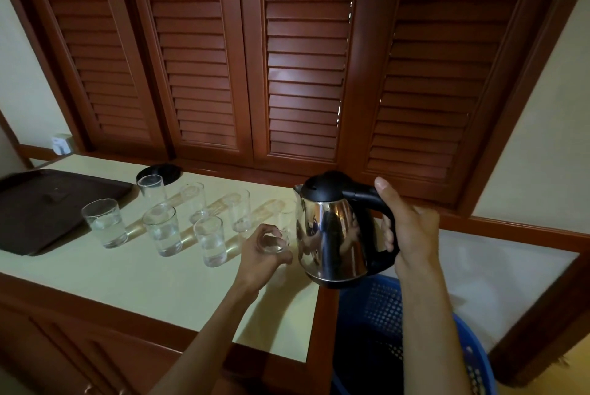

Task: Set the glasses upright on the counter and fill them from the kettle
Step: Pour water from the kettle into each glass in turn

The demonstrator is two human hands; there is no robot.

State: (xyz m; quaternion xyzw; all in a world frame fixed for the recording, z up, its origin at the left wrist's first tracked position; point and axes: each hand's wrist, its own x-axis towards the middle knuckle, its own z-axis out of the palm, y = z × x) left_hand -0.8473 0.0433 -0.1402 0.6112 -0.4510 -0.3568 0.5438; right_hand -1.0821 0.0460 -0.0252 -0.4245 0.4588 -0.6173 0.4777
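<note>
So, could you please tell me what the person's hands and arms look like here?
Both forearms are bare as far as the frame shows, with no sleeves visible. The left hand and right hand wear no gloves, and no rings, watch or bracelets show.

Steel kettle [335,235] with black lid and handle is held upright above the counter [159,279] edge; clear glasses [162,228] stand upright, several holding water.
</note>
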